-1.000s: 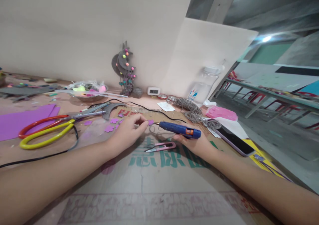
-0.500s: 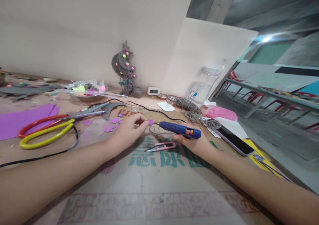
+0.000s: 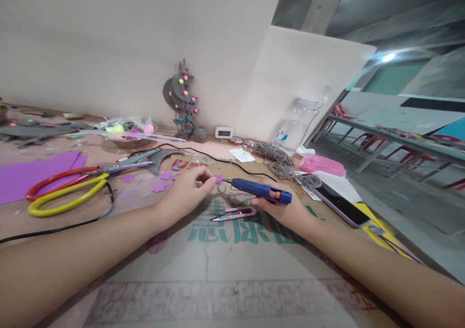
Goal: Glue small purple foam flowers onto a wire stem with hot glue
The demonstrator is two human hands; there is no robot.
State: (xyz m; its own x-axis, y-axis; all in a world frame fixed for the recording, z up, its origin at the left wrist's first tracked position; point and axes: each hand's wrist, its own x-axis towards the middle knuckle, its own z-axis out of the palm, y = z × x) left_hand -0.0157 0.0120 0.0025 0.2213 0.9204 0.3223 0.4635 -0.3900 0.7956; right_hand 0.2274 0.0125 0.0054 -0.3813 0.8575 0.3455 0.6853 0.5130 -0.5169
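Between thumb and forefinger, my left hand [image 3: 189,190] pinches a small purple flower cutout [image 3: 219,179]. My right hand [image 3: 281,209] is wrapped round a blue hot glue gun [image 3: 259,190], whose nozzle points left and meets, or nearly meets, the flower's edge. Pink thread snips [image 3: 236,214] lie on the printed cardboard [image 3: 232,270] below the gun. Several more purple flower cutouts [image 3: 159,187] lie just left of my left hand. A thin grey cord loops beneath the nozzle.
Left are red-and-yellow-handled scissors [image 3: 67,195], purple sheets [image 3: 36,175] and a bowl [image 3: 127,141] of bits. A grey moon ornament [image 3: 179,95] leans on the wall. Grey cord coils [image 3: 272,153], a clear bottle [image 3: 292,129] and a phone [image 3: 341,204] stand or lie right. A black cable crosses behind.
The glue gun in my right hand has shifted very slightly, its rear end a touch lower and to the left. My left hand and the flower cutout stay in place.
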